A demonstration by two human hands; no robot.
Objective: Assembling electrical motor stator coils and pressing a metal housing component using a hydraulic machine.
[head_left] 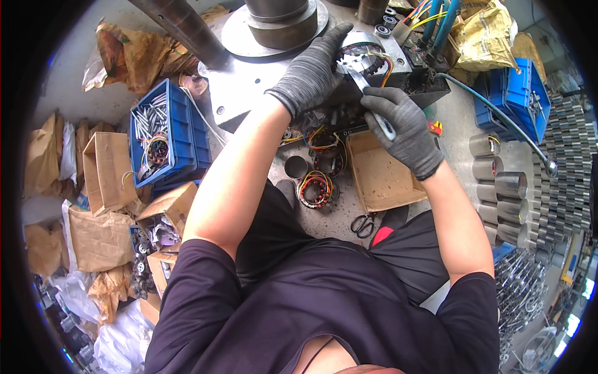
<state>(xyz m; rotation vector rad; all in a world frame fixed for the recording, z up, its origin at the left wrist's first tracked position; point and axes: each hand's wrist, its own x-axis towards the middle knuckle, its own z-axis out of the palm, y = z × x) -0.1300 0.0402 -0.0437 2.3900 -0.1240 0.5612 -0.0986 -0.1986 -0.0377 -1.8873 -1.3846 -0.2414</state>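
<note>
My left hand (313,73), in a grey glove, lies over the metal press plate (240,100) with its fingers stretched out beside a wound motor stator (367,53). Its thumb is mostly hidden. My gloved right hand (405,128) is closed around the handle of a silver wrench (358,80), whose head rests at the near left side of the stator. Yellow, red and white lead wires (389,70) hang from the stator's right side. Behind my left hand rises the round steel press ram (283,28).
Several wound stators (316,190) and an open cardboard box (383,181) stand on the floor below the press, with black scissors (362,225) nearby. A blue crate (177,134) of metal shafts is at left. Steel cylinders (492,168) and stacked metal parts (564,168) are at right.
</note>
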